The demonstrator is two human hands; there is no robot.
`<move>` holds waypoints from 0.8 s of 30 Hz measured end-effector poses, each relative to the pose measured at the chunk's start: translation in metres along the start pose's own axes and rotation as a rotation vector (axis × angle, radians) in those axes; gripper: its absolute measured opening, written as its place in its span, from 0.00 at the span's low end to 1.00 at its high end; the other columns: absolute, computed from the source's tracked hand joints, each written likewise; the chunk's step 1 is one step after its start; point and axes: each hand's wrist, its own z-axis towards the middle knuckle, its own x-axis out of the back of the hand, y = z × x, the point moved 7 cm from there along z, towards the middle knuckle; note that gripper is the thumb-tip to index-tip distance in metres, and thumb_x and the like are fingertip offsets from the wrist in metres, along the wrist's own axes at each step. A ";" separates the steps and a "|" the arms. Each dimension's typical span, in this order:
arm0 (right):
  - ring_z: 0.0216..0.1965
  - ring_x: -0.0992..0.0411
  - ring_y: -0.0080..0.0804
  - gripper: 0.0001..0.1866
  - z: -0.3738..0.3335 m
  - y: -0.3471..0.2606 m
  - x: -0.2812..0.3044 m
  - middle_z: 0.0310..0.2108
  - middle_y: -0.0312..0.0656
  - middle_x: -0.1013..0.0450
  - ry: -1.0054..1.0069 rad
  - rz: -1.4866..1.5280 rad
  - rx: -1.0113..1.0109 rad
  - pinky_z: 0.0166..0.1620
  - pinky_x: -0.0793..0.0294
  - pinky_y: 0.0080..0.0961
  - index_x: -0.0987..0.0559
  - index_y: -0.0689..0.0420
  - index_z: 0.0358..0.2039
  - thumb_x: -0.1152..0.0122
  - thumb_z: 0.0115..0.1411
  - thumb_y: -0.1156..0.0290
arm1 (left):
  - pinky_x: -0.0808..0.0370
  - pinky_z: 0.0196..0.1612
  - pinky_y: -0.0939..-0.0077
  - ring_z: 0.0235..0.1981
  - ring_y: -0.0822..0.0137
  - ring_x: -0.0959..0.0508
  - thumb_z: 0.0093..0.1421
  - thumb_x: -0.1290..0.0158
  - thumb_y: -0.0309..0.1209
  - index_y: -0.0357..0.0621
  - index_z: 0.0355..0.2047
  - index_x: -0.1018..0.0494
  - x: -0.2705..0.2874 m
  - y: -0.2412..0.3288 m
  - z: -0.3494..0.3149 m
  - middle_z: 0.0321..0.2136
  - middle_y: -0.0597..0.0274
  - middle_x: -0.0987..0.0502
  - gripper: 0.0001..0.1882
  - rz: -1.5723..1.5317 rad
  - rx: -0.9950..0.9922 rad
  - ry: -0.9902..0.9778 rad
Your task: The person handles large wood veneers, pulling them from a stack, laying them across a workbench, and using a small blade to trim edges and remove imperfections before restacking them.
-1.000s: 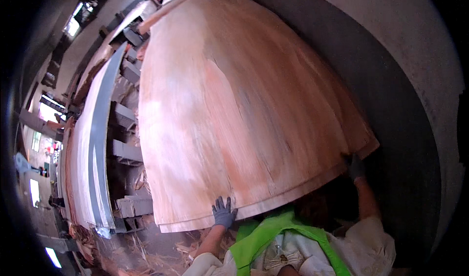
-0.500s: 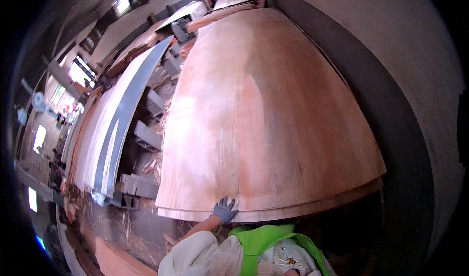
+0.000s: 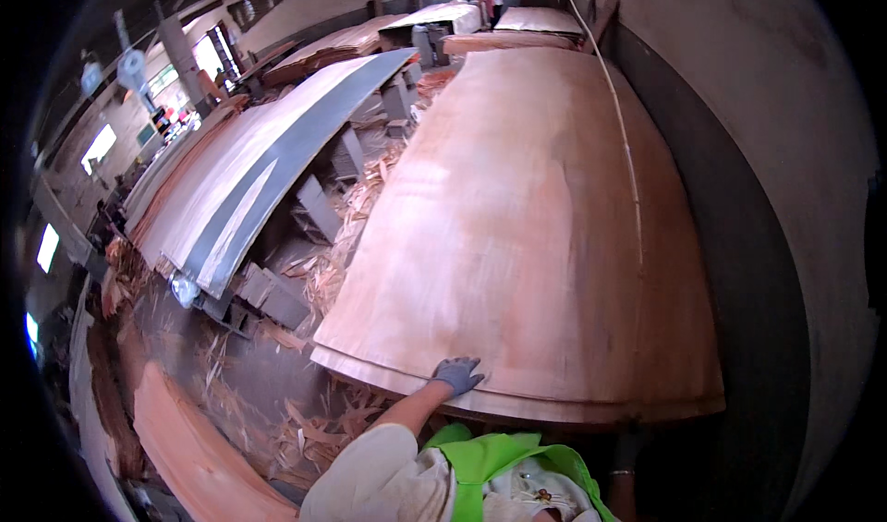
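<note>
A large stack of thin wood veneer sheets (image 3: 517, 245), pinkish tan, spreads before me. My left hand (image 3: 458, 375), in a grey glove, lies on the top sheet close to the near edge, its fingers spread. In deep shadow at the near right edge of the stack is my right hand (image 3: 629, 443), dark and dim. It reaches up to the sheet edge, and its fingers are too dark to make out. A long, thin pale strip like a cord or slender stick (image 3: 621, 115) crosses above the right part of the sheets.
To the left, another veneer stack (image 3: 268, 162) with a grey band rests on grey blocks (image 3: 319, 208). Wood scraps (image 3: 346, 236) litter the floor between. A loose veneer sheet (image 3: 199, 448) lies at lower left. A wall (image 3: 739, 199) runs along the right. A person (image 3: 484, 3) stands at the far end.
My view has turned left and lifted. The right hand has come into sight at the near right edge, and the thin pale strip has appeared. My left hand stays on the sheet.
</note>
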 end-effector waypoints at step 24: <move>0.07 0.45 0.19 0.16 -0.131 -0.187 -0.392 0.09 0.30 0.39 -0.229 -0.062 -0.207 0.11 0.49 0.21 0.29 0.54 0.16 0.36 0.54 0.63 | 0.28 0.42 0.57 0.41 0.49 0.25 0.62 0.58 0.43 0.43 0.44 0.29 -0.282 -0.479 -0.513 0.42 0.49 0.25 0.19 -0.442 0.901 0.577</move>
